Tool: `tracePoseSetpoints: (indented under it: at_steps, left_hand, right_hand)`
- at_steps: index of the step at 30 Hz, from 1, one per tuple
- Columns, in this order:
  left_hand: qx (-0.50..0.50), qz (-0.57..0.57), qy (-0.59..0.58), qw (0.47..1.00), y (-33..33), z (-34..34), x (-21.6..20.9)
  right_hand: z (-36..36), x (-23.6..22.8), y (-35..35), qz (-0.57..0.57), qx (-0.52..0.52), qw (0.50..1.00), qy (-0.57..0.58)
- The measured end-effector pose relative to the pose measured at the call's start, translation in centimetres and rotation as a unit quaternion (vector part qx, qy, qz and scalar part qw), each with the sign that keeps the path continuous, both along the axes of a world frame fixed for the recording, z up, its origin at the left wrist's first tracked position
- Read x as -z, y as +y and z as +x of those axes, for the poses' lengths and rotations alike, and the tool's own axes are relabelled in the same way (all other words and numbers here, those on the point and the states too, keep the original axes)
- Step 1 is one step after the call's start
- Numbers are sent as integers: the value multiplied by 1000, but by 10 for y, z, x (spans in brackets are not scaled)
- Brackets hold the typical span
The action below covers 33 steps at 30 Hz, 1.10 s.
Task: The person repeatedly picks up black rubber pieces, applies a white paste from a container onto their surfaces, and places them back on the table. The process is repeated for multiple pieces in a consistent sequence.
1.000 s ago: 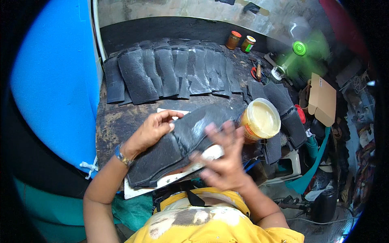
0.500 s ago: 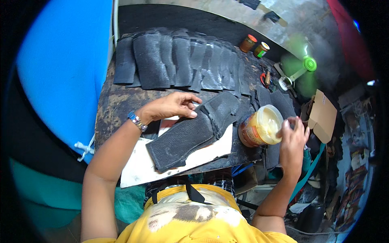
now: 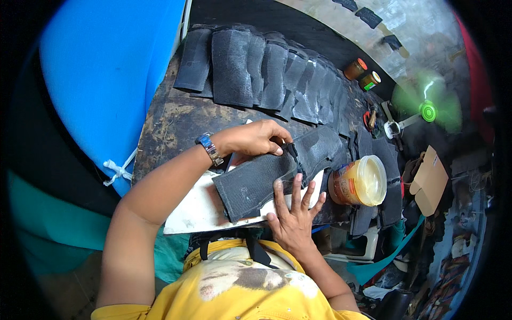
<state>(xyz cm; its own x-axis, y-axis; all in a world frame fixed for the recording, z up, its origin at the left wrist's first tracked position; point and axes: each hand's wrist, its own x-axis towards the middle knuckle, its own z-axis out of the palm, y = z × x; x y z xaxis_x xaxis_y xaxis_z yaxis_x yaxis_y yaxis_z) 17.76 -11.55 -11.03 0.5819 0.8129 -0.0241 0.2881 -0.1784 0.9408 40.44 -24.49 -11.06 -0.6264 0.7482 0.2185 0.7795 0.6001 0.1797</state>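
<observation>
Two hands flatten a black fabric piece [image 3: 261, 181] on a white board [image 3: 197, 213] — left hand [image 3: 256, 138] pinching its top edge, right hand [image 3: 293, 213] spread open, pressing — beside a glue tub [image 3: 360, 181].

2 hands [image 3: 250, 140] [image 3: 292, 213] on 1 dark fabric piece [image 3: 277, 173]; 1 white board [image 3: 197, 208]; 1 open yellow tub [image 3: 360, 181]; 2 small jars [image 3: 354, 68] [image 3: 369, 80]; 1 green fan [image 3: 426, 111].
</observation>
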Motion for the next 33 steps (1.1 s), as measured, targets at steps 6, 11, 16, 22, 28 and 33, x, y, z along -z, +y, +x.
tracePoseSetpoints:
  at_steps: [6, 11, 16, 22, 28, 33]
  left_hand:
    - [-3, 28, -7, 1000, 0, -2, 2]
    - [-13, 49, -40, 998, 1, -2, 7]
    - [-8, 46, -52, 998, 2, -2, 10]
    - [-19, 48, -59, 997, 2, -1, 11]
    - [-10, 79, -33, 996, 8, -3, 16]
    - [-31, 6, -58, 998, 8, -1, 15]
  right_hand:
    - [26, -2, 29, 27, 56, 990, 124]
    - [15, 11, 36, -19, 38, 999, -20]
    - [1, 7, 22, -34, -10, 999, -24]
    - [-34, 10, -10, -136, -81, 985, 62]
    - [-16, -25, -4, -254, -136, 921, 262]
    - [86, -69, 56, 76, 120, 889, 435]
